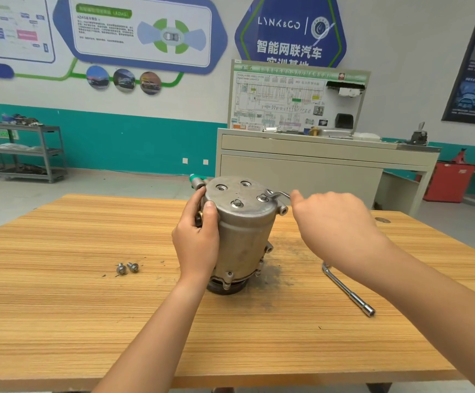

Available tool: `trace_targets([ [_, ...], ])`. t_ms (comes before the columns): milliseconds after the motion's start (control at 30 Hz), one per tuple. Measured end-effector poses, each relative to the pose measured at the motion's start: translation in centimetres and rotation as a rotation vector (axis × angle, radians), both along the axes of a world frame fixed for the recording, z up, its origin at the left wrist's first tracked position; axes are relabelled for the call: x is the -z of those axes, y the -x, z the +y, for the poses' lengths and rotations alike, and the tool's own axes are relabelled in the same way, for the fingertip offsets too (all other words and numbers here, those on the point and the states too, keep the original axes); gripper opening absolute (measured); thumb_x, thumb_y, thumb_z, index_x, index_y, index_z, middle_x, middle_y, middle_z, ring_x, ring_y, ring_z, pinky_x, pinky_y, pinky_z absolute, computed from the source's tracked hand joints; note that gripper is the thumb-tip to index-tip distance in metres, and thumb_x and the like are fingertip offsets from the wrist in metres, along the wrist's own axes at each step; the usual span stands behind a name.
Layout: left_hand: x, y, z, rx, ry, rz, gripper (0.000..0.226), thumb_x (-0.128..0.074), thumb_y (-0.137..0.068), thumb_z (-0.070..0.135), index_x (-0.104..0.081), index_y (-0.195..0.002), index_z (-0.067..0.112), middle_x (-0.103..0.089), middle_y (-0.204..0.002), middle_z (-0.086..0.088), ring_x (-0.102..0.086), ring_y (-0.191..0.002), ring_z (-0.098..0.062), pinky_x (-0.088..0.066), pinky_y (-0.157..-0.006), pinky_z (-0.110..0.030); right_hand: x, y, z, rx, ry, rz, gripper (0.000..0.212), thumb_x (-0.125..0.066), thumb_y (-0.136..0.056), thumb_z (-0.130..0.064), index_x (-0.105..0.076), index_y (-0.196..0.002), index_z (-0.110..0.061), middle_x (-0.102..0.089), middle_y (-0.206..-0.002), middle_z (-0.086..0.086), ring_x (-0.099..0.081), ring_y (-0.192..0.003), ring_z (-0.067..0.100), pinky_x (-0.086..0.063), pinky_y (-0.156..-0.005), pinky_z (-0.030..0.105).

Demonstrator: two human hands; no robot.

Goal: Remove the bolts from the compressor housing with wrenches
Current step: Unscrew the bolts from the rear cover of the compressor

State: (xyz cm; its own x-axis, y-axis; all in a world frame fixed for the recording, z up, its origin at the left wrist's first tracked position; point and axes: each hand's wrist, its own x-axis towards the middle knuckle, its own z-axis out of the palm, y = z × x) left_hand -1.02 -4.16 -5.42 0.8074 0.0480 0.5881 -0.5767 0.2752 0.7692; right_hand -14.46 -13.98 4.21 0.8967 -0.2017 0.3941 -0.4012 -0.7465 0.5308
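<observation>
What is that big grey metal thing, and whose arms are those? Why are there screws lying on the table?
The camera sits on a person's head, so you are looking down at that person's own two arms. The grey thing is a compressor, a machine part, standing upright on a wooden table. The left hand grips its side to steady it. The right hand holds a small wrench, a tool for turning bolts loose. Its far end sits on a top bolt. The "screws" are two loose bolts, already taken out and lying to the left of the compressor. Two holes on top look empty, and two bolts are still in. A longer socket wrench lies on the table to the right, and nobody is holding it.
</observation>
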Motion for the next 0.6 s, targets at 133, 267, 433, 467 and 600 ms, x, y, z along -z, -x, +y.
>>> trace_targets([
  [133,0.0,0.1,0.0,-0.006,0.005,-0.005,0.046,-0.045,-0.084,0.039,-0.059,-0.124,0.022,-0.052,-0.105,0.036,-0.047,-0.098,0.027,-0.036,-0.079,0.002,-0.1,0.2,0.8,-0.002,0.022,0.057,0.043,-0.041,-0.085,0.003,-0.043,-0.127,-0.005,-0.023,-0.061,0.000,-0.061,-0.084,0.023,-0.018,-0.040,0.023],
  [267,0.0,0.1,0.1,-0.007,0.003,-0.011,0.042,-0.045,-0.084,0.038,-0.057,-0.122,0.026,-0.052,-0.105,0.035,-0.046,-0.098,0.028,-0.036,-0.080,0.002,-0.3,0.8,0.3,0.016,0.029,0.000,0.041,-0.040,-0.085,0.001,-0.041,-0.125,-0.010,-0.027,-0.057,-0.003,-0.048,-0.066,0.024,-0.016,-0.039,0.025],
  [433,0.1,0.1,-0.1,-0.009,-0.003,-0.015,0.040,-0.046,-0.086,0.037,-0.058,-0.123,0.025,-0.052,-0.106,0.035,-0.047,-0.098,0.027,-0.037,-0.080,0.001,0.3,0.9,0.7,-0.057,0.017,-0.042,0.052,-0.040,-0.085,0.001,-0.032,-0.135,-0.010,-0.040,-0.062,-0.002,-0.057,-0.074,0.025,-0.016,-0.040,0.024],
  [467,0.2,0.0,-0.1,-0.010,-0.010,-0.016,0.039,-0.048,-0.089,0.034,-0.058,-0.124,0.024,-0.052,-0.107,0.034,-0.047,-0.099,0.026,-0.038,-0.080,0.001,0.3,0.8,0.8,-0.078,0.021,-0.043,0.054,-0.040,-0.085,0.001,-0.030,-0.137,-0.009,-0.049,-0.070,-0.002,-0.059,-0.079,0.026,-0.016,-0.040,0.024],
  [600,0.2,0.0,-0.3,-0.023,-0.039,-0.012,0.034,-0.051,-0.094,0.028,-0.058,-0.127,0.022,-0.051,-0.108,0.035,-0.048,-0.102,0.022,-0.043,-0.088,-0.009,-0.2,-0.2,1.1,-0.088,0.033,0.008,0.052,-0.042,-0.085,0.003,-0.033,-0.135,-0.005,-0.059,-0.085,0.000,-0.060,-0.083,0.026,-0.017,-0.041,0.023],
])
